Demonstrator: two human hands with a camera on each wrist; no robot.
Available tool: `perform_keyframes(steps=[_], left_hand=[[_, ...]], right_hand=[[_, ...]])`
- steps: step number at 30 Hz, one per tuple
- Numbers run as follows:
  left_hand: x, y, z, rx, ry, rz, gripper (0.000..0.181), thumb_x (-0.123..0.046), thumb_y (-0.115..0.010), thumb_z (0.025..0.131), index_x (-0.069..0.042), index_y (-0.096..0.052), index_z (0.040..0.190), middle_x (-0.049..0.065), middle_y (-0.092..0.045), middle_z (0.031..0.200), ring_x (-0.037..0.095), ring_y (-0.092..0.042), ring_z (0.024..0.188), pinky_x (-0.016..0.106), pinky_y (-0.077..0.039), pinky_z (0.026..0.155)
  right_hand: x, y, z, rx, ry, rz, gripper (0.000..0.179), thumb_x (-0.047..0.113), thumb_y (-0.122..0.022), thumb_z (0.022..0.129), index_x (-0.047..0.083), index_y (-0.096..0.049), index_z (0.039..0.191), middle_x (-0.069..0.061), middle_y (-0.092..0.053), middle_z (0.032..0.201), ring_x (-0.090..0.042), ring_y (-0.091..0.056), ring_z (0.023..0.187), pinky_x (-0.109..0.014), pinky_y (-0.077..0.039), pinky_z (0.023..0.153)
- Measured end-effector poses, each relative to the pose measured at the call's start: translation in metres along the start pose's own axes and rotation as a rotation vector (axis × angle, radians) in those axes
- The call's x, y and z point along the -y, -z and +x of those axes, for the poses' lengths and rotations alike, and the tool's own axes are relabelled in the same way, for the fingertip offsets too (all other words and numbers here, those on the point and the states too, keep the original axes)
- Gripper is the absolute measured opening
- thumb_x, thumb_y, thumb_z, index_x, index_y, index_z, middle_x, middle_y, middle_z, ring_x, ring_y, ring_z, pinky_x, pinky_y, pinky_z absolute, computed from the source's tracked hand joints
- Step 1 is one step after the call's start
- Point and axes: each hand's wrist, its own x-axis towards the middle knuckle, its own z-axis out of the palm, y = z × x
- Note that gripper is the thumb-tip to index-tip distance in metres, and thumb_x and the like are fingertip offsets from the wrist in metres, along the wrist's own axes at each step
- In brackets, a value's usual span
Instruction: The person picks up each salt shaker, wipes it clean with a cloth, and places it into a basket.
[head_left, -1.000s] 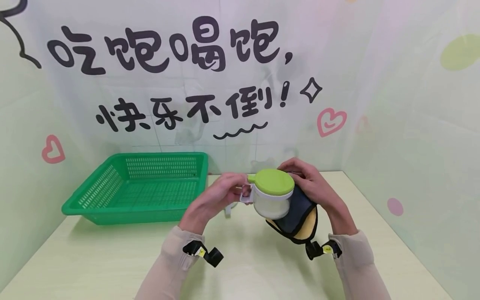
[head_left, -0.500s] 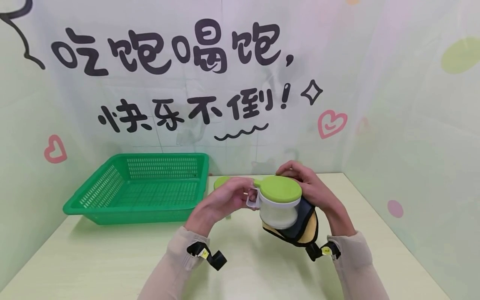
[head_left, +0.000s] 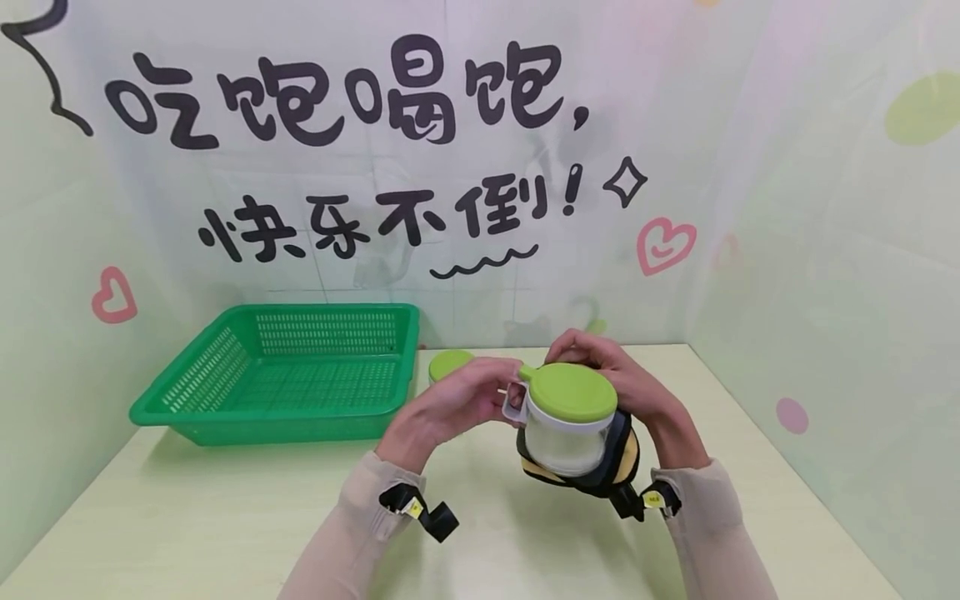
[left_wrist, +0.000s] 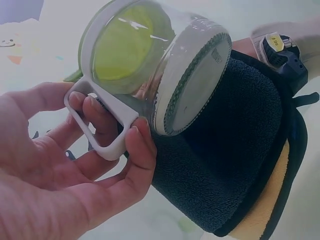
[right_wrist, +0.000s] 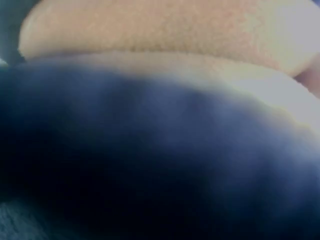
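Note:
My left hand [head_left: 459, 402] grips the white loop handle [left_wrist: 102, 120] of a clear seasoning jar [head_left: 566, 446] with a green lid [head_left: 573, 392], held above the table. The left wrist view shows the jar tilted, its round base [left_wrist: 192, 85] turned toward the camera. A dark navy and yellow cleaning cloth [left_wrist: 235, 120] lies against the jar's far side and base. My right hand [head_left: 626, 375] holds the cloth from behind; the jar and cloth hide part of its fingers. Blurred dark cloth [right_wrist: 150, 145] fills most of the right wrist view.
A green plastic basket [head_left: 277, 429] stands at the back left of the pale table [head_left: 225, 517]. Beside it, partly behind my left hand, is another green lid [head_left: 450, 364]. A printed wall sheet [head_left: 480, 308] hangs behind the table.
The jar has moved right and nearer to me, now covering more of the cloth. My left hand has gone with it, uncovering the green lid behind. My right hand has lowered slightly.

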Motion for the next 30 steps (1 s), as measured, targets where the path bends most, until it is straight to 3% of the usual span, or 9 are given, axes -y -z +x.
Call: perform_keyframes(steps=[12,21,27,30], left_hand=[[-0.004,0.000,0.003,-0.034,-0.002,0.027,0.022,-0.022,-0.049,0.103,-0.010,-0.056,0.085,0.000,-0.052,0.080,0.016,-0.054,0.072,0.035,-0.056,0.080],[-0.004,0.002,-0.001,-0.066,-0.003,0.023,0.022,-0.024,-0.050,0.103,-0.012,-0.060,0.087,-0.001,-0.054,0.079,0.016,-0.057,0.071,0.035,-0.056,0.079],[-0.006,0.004,-0.002,-0.116,-0.017,0.032,0.025,-0.025,-0.051,0.102,-0.013,-0.057,0.081,-0.002,-0.055,0.080,0.016,-0.057,0.077,0.034,-0.055,0.080],[-0.008,0.006,-0.003,-0.146,-0.026,0.033,0.025,-0.024,-0.052,0.101,-0.013,-0.055,0.079,-0.001,-0.056,0.082,0.016,-0.058,0.080,0.034,-0.055,0.080]], right_hand=[[-0.007,0.003,0.002,0.039,0.000,-0.019,0.019,0.004,-0.053,0.101,0.006,-0.067,0.115,0.003,-0.071,0.108,-0.015,-0.065,0.102,-0.032,-0.052,0.095],[-0.017,-0.001,-0.002,0.030,-0.070,-0.014,0.021,0.009,-0.058,0.101,0.016,-0.068,0.119,0.003,-0.068,0.111,-0.015,-0.062,0.105,-0.033,-0.051,0.097],[-0.021,-0.002,-0.003,-0.009,-0.108,-0.008,0.024,0.010,-0.056,0.103,0.009,-0.065,0.125,0.002,-0.067,0.113,-0.014,-0.061,0.105,-0.032,-0.052,0.097],[-0.020,-0.001,-0.003,-0.038,-0.145,-0.015,0.032,0.011,-0.055,0.104,0.006,-0.062,0.135,0.003,-0.067,0.122,-0.013,-0.062,0.112,-0.031,-0.051,0.101]])
